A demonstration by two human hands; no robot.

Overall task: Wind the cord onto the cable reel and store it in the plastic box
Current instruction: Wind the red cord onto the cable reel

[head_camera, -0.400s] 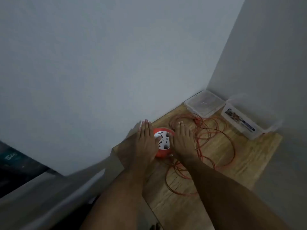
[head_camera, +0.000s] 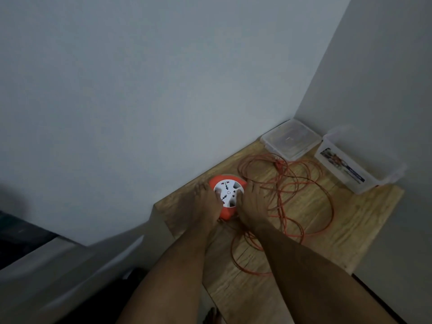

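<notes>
An orange cable reel (head_camera: 225,212) with a white socket face lies on the wooden table (head_camera: 339,232) close to the wall. My left hand (head_camera: 207,204) grips its left side and my right hand (head_camera: 253,206) grips its right side. The thin orange cord (head_camera: 304,183) sprawls in loose loops to the right of the reel and toward me. At the far right stands an open clear plastic box (head_camera: 357,164) with a printed label on its side. Its flat clear lid (head_camera: 292,142) lies beside it in the corner.
White walls meet in a corner just behind the lid and box. The tabletop ends at its left edge near my left forearm and at its right edge below the box. A grey surface lies lower left.
Both hands have curled down from flat on top of the reel to grip its sides. More of the white socket face shows.
</notes>
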